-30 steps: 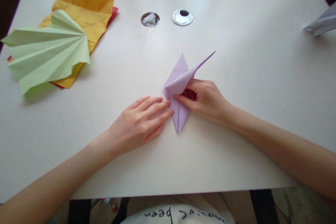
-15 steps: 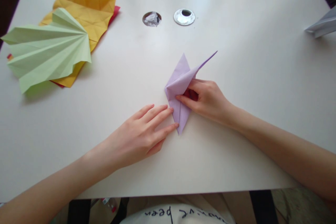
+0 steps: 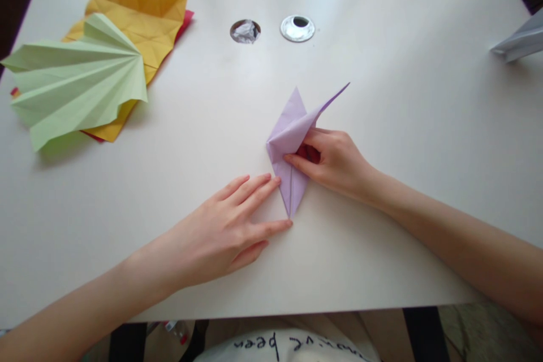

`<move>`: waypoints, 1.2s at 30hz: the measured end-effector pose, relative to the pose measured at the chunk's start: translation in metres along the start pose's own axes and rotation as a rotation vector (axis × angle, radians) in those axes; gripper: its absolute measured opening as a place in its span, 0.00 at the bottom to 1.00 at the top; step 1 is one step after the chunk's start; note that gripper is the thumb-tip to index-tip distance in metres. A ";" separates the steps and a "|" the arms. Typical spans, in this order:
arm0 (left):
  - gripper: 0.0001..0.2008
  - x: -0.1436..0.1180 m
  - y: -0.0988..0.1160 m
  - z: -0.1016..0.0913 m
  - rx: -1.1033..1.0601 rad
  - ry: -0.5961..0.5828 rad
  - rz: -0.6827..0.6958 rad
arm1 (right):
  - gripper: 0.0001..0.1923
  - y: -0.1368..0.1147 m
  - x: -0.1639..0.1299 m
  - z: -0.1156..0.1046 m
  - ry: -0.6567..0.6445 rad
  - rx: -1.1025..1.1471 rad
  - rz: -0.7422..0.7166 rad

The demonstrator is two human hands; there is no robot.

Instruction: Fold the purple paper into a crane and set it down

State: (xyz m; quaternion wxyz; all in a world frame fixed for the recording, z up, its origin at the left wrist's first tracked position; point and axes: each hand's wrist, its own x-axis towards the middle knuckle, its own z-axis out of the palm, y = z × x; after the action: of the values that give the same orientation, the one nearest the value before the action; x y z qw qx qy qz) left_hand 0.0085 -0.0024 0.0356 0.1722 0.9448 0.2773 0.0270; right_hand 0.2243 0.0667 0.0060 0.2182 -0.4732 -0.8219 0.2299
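The white worktop (image 3: 382,226) carries my lilac paper (image 3: 291,141) near its middle, with a green fan (image 3: 76,85) far left on yellow sheets (image 3: 136,17). To crease well, I judge the pressing should run firmly along the fold to the near tip. My left hand (image 3: 229,232) lies flat and open, fingertips at that tip. My right hand (image 3: 335,161) pinches a raised flap.
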 end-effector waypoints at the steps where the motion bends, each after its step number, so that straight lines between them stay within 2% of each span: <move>1: 0.20 -0.001 -0.002 -0.001 -0.011 -0.016 0.006 | 0.08 0.000 0.000 0.000 0.000 -0.002 0.000; 7: 0.24 -0.002 -0.013 -0.009 -0.029 -0.105 0.018 | 0.08 -0.002 0.000 -0.002 -0.005 0.014 -0.002; 15: 0.23 0.006 -0.022 0.009 0.161 0.145 -0.061 | 0.08 -0.003 0.000 -0.003 -0.027 0.005 0.026; 23: 0.20 0.008 -0.012 0.011 0.160 0.211 0.033 | 0.08 -0.011 -0.002 -0.013 -0.181 0.168 0.023; 28: 0.17 0.009 -0.012 0.013 0.155 0.254 0.041 | 0.05 -0.005 0.003 -0.015 -0.119 0.354 0.111; 36: 0.16 0.009 -0.013 0.015 0.126 0.253 0.014 | 0.07 -0.007 0.004 -0.012 -0.082 0.258 0.156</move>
State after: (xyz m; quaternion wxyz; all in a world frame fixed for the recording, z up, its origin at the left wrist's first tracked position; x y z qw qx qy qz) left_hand 0.0113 0.0078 0.0171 0.0762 0.9448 0.2912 0.1297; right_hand 0.2247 0.0690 0.0201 0.2249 -0.4939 -0.7545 0.3690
